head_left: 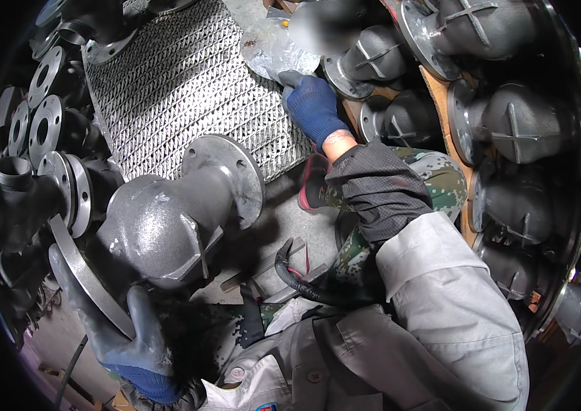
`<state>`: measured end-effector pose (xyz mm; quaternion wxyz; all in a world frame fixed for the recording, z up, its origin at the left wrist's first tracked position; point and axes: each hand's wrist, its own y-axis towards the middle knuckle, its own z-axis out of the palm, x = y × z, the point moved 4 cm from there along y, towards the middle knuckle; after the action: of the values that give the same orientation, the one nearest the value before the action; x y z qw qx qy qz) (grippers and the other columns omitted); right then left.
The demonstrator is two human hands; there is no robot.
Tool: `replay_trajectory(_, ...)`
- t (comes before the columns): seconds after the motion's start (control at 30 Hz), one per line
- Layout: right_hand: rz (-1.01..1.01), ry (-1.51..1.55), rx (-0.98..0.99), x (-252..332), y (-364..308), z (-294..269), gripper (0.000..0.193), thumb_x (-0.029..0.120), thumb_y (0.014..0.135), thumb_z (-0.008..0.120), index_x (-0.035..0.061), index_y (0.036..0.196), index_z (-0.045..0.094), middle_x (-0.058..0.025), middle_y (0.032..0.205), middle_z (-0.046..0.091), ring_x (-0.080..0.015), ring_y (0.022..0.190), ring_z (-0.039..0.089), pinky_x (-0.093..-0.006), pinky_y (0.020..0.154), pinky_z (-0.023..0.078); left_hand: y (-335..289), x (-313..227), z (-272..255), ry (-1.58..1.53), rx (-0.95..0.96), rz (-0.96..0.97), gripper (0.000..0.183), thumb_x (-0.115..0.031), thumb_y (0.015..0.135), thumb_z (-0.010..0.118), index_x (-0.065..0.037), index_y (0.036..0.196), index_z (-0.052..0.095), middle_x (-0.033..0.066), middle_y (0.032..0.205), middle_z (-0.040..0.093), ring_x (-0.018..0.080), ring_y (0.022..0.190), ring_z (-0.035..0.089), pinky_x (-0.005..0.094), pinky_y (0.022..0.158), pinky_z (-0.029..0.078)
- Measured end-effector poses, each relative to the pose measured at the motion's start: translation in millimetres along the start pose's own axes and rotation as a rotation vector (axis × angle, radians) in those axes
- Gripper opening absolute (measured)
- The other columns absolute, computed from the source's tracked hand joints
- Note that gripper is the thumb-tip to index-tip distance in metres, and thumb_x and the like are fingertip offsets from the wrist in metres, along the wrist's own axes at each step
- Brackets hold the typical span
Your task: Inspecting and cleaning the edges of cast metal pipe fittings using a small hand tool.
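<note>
My left hand (116,329), in a grey-coated blue glove, grips the rim of the lower flange on a grey cast-metal valve body (160,226). Its thumb and fingers lie on opposite faces of that flange. The casting is tilted, with its other flange (235,171) toward the metal mesh. Farther off, my right hand (314,106), gloved in blue, reaches to the near edge of a crumpled clear plastic bag (273,48). Its fingers look closed on the bag's edge, though the fingertips are partly hidden.
A ridged metal mesh sheet (181,89) lies ahead. Flanged castings (47,130) crowd the left; more valve bodies (516,123) stand in rows at right, with cardboard (437,103) between them. A black hose-like handle (290,274) and metal bars (235,277) lie on the floor near my legs.
</note>
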<state>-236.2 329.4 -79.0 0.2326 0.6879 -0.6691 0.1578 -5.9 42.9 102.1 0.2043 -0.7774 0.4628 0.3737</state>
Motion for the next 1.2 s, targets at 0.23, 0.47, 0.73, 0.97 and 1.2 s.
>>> replay_trajectory(0.23, 0.064, 0.055, 0.005, -7, 7, 9, 0.025, 0.016, 0.077, 0.053, 0.0123, 0.095, 0.07, -0.0186, 0.087, 0.066, -0.0331, 0.084, 0.065, -0.0395, 0.077, 0.051, -2, -2, 0, 0.1, 0.076, -0.027, 0.078, 0.007, 0.073, 0.047, -0.004, 0.146, 0.023, 0.0195, 0.145, 0.031, 0.0304, 0.131, 0.036, 0.0396, 0.108, 0.03)
replay_trajectory(0.47, 0.172, 0.621, 0.266, -33, 14, 43, 0.029, 0.008, 0.087, 0.053, -0.0014, 0.114, 0.06, -0.0063, 0.07, 0.062, -0.0146, 0.058, 0.061, -0.0257, 0.05, 0.049, 1, -12, 6, 0.036, 0.008, 0.028, 0.078, 0.008, 0.071, 0.046, -0.004, 0.145, 0.026, 0.0189, 0.146, 0.03, 0.0286, 0.132, 0.035, 0.0383, 0.108, 0.03)
replay_trajectory(0.73, 0.381, 0.83, 0.466, 42, -14, -10, 0.035, 0.01, 0.086, 0.053, 0.0029, 0.12, 0.058, -0.0088, 0.086, 0.068, -0.0081, 0.057, 0.058, -0.0194, 0.05, 0.046, 15, 2, 7, -0.072, -0.012, 0.125, 0.07, 0.008, 0.074, 0.053, -0.001, 0.14, 0.035, 0.0154, 0.139, 0.043, 0.0201, 0.119, 0.049, 0.0293, 0.099, 0.039)
replay_trajectory(0.97, 0.045, 1.175, 0.654, 112, -129, -65, 0.033, 0.007, 0.092, 0.051, 0.0048, 0.125, 0.057, -0.0067, 0.099, 0.065, -0.0064, 0.072, 0.057, -0.0184, 0.061, 0.048, 20, 14, -5, -0.254, 0.009, 0.069, 0.067, 0.005, 0.077, 0.054, 0.0, 0.141, 0.034, 0.0115, 0.136, 0.045, 0.0148, 0.117, 0.047, 0.0263, 0.098, 0.038)
replay_trajectory(1.2, -0.222, 1.036, 0.496, 122, -161, -48, 0.034, -0.003, 0.084, 0.055, 0.0059, 0.116, 0.063, -0.0094, 0.098, 0.068, -0.0136, 0.082, 0.065, -0.0253, 0.072, 0.051, 18, 25, -6, -0.337, -0.008, 0.047, 0.07, 0.009, 0.077, 0.054, -0.002, 0.142, 0.032, 0.0098, 0.134, 0.046, 0.0134, 0.114, 0.049, 0.0255, 0.095, 0.04)
